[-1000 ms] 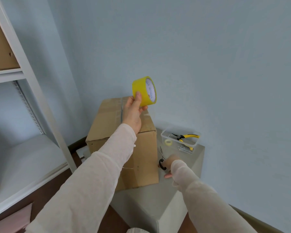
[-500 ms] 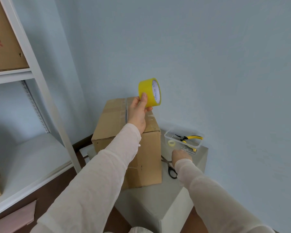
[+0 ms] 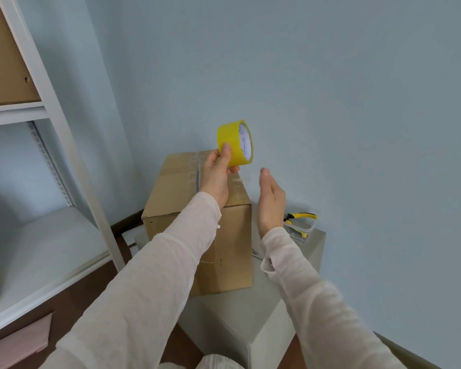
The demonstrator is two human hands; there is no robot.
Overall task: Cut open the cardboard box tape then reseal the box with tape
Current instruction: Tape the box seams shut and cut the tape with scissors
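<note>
Above the brown cardboard box point(image 3: 197, 222), the left hand point(image 3: 216, 177) pinches a yellow tape roll point(image 3: 234, 143) while the right hand point(image 3: 272, 201), fingers straight, holds nothing.

Nothing really readable here tbh. The tape roll point(image 3: 234, 138) has small print on its white inner core, way too blurry to make out, and the shelf box point(image 3: 4, 49) shows a cut-off red mark.

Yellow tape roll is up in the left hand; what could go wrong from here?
The left hand pinches the yellow tape roll only at its lower rim, so a tug from the open right hand might twist it loose. No free tape end shows; finding it may take picking.
</note>
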